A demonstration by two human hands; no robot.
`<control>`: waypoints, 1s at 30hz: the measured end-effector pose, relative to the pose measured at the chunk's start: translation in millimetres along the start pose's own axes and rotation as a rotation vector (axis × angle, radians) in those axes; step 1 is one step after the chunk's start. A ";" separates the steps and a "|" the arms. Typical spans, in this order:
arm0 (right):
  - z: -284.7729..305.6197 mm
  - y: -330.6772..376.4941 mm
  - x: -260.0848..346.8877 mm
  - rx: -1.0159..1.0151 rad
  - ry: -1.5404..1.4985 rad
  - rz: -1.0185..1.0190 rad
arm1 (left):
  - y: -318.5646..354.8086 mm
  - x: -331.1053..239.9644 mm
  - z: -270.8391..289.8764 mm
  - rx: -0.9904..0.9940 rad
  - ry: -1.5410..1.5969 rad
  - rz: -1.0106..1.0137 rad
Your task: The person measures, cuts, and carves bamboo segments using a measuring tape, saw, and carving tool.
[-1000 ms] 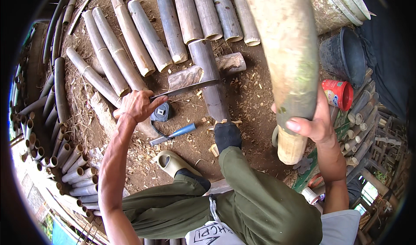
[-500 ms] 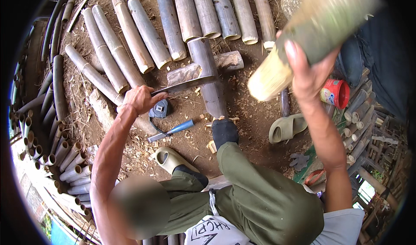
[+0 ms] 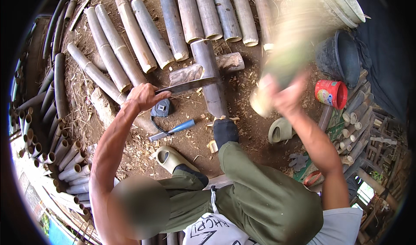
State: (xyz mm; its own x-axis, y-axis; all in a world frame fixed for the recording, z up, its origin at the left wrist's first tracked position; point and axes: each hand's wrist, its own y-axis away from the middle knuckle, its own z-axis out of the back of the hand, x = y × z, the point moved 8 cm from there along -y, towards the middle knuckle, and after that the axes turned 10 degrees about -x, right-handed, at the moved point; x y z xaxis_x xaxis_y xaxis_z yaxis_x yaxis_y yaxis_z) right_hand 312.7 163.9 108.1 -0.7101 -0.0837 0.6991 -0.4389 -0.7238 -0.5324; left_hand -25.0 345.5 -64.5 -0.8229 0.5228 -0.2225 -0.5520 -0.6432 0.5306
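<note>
My left hand (image 3: 141, 98) is closed round the grip of a machete (image 3: 188, 86). Its blade lies across a dark bamboo section (image 3: 215, 100), which rests over a short log (image 3: 232, 62). Against the near end of the bamboo is my foot in a dark sock (image 3: 225, 130). To the right, my right hand (image 3: 289, 97) grips a thick wooden club (image 3: 286, 61), apart from the machete. The club has green bark and a pale carved end; its upper part is smeared by motion.
Several bamboo lengths (image 3: 188, 17) lie across the far ground. Near the machete are a tape measure (image 3: 160, 108) and a blue-handled tool (image 3: 181, 126). Sandals (image 3: 173, 159), a red tub (image 3: 333, 94), a dark bucket (image 3: 344, 56) and stacked bamboo (image 3: 359, 115) stand around.
My right hand has come lower and slightly left, and the club has swung more upright. My left hand, the machete and the bamboo section stay nearly where they were.
</note>
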 end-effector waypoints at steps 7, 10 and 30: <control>-1.0 -8.5 23.4 0.297 0.172 0.013 | -16.6 1.0 30.0 0.133 -0.288 -0.079; 11.2 -44.8 26.2 0.275 -0.358 -0.415 | -19.1 -29.8 97.1 0.088 -0.378 -0.055; 28.7 29.7 8.0 0.437 -0.318 -0.591 | 99.9 -35.8 -58.7 -0.230 -0.013 -0.027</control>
State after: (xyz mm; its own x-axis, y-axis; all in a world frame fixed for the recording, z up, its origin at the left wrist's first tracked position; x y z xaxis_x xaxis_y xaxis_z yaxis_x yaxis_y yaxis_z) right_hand 309.8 122.0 111.6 -0.2075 0.2533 0.9449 -0.3914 -0.9067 0.1572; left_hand -58.6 229.7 -51.5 -0.8062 0.5481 -0.2227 -0.5915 -0.7383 0.3242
